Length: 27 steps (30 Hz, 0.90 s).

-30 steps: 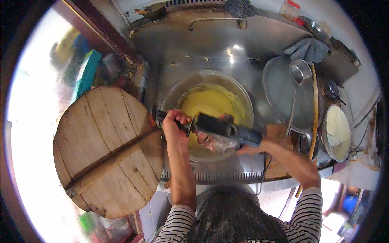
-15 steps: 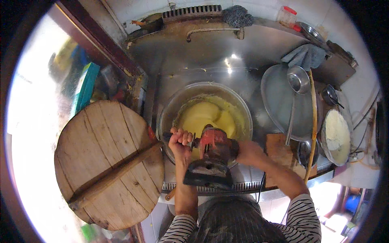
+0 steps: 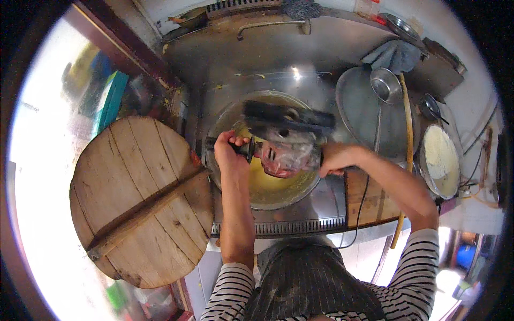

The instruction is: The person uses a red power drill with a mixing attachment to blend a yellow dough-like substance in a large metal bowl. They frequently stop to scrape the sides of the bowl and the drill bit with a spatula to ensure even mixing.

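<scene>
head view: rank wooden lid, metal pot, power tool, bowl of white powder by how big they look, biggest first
1. Wooden lid
2. Metal pot, partly hidden
3. Power tool
4. Bowl of white powder

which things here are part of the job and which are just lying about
In use:
- left hand on the red-and-black power tool's side handle
- right hand at its other end
- metal pot beneath
- yellow mixture inside

Apparently just lying about:
- round wooden board
- ladle
- wooden stick
- grey cloth
- pale powder
</scene>
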Tool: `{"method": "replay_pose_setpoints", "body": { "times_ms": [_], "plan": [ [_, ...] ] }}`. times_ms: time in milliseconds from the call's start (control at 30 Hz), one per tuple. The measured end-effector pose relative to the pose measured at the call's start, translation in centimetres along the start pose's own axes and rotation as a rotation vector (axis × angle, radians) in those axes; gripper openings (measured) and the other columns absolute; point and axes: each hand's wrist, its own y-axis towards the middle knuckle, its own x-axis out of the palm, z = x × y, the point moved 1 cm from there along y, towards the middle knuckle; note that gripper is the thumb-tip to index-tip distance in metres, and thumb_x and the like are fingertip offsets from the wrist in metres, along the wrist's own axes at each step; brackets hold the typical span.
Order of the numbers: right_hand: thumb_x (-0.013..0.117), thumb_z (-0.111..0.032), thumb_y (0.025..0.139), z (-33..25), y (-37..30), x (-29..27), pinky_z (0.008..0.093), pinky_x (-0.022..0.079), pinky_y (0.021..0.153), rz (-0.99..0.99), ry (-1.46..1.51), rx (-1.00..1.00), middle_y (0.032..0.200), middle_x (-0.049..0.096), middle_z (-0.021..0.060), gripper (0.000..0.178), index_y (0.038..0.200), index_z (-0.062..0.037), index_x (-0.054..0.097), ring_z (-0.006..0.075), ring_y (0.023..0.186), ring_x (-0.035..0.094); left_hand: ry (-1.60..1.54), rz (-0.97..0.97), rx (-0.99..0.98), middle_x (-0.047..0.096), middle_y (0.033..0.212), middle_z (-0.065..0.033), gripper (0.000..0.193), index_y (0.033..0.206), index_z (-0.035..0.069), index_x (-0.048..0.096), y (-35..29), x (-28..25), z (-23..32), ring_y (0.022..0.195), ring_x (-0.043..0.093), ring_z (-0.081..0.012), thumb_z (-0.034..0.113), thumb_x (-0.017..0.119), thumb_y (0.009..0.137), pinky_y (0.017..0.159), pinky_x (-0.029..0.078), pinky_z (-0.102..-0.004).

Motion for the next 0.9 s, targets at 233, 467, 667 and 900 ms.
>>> {"method": "replay_pose_setpoints", "body": {
  "times_ms": [233, 467, 667, 900],
  "plan": [
    [0.068, -0.035, 0.072, 3.4, 7.3, 9.8, 0.0347, 0.044, 0.061, 0.033, 0.563, -0.486, 0.071, 0.061, 0.0055, 0.03, 0.08, -0.0059, 0.067, 0.018, 0.067, 0.055, 0.197, -0.196, -0.07, 0.035, 0.057, -0.001, 0.011, 0.07, 0.01, 0.041, 2.1, -1.5, 1.6, 0.046, 0.034, -0.0138, 0.004, 0.049, 0.074, 0.05, 0.038, -0.0331],
    [0.064, -0.018, 0.06, -2.2, 10.5, 10.4, 0.0269, 0.037, 0.041, 0.098, 0.758, -0.381, 0.047, 0.052, 0.0024, 0.022, 0.052, -0.0034, 0.051, 0.0112, 0.042, 0.048, 0.244, -0.221, -0.091, 0.04, 0.056, -0.002, 0.008, 0.072, 0.009, 0.044, 6.3, -3.3, 4.0, 0.046, 0.039, -0.0151, 0.007, 0.051, 0.073, 0.049, 0.039, -0.0321],
    [0.062, -0.004, 0.056, -2.4, 11.8, 11.3, 0.0289, 0.036, 0.043, 0.207, 0.674, -0.138, 0.052, 0.053, 0.0041, 0.009, 0.053, -0.0038, 0.053, 0.0137, 0.045, 0.049, 0.796, 0.002, 0.092, 0.052, 0.056, -0.0089, 0.013, 0.068, 0.001, 0.051, 8.2, -0.4, 2.9, 0.05, 0.052, -0.0203, 0.013, 0.053, 0.073, 0.05, 0.043, -0.0326],
    [0.062, -0.015, 0.056, -3.6, 5.7, 12.4, 0.0287, 0.037, 0.047, 0.313, 1.096, -0.19, 0.053, 0.054, 0.0061, 0.017, 0.048, -0.0047, 0.052, 0.0151, 0.051, 0.051, 0.954, -0.335, 0.002, 0.057, 0.061, -0.0074, 0.01, 0.076, -0.002, 0.059, 9.1, 6.1, -2.4, 0.05, 0.054, -0.0177, 0.006, 0.058, 0.072, 0.046, 0.042, -0.0301]
  ]
}}
